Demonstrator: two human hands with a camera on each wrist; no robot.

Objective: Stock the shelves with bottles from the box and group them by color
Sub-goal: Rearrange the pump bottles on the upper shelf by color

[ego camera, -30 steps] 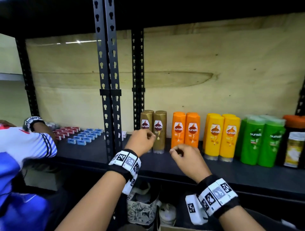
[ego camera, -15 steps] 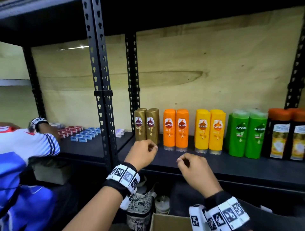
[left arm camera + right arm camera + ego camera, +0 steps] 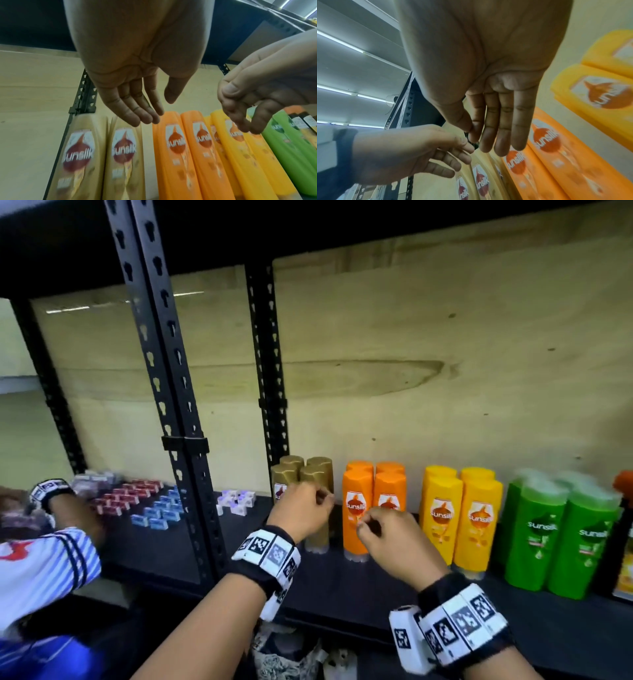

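A: Nearest things?
B: Left hand [image 3: 301, 517] and right hand [image 3: 394, 537] are raised side by side before the shelf [image 3: 342, 583]. Nothing is held by either; fingers are loosely curled, relaxed. In the right wrist view the thumb is laid against the index finger.

A: Bottles?
B: All are stood upright on the shelf, grouped by color, two deep. Gold bottles [image 3: 317, 474] are placed behind the left hand, orange bottles [image 3: 358, 508] behind the right, then yellow bottles [image 3: 459, 518], then green bottles [image 3: 561, 535] rightward.

A: Farther?
B: Small boxes [image 3: 137, 501] are seen on the neighbouring shelf, where another person's hand [image 3: 73, 510] is reached in.
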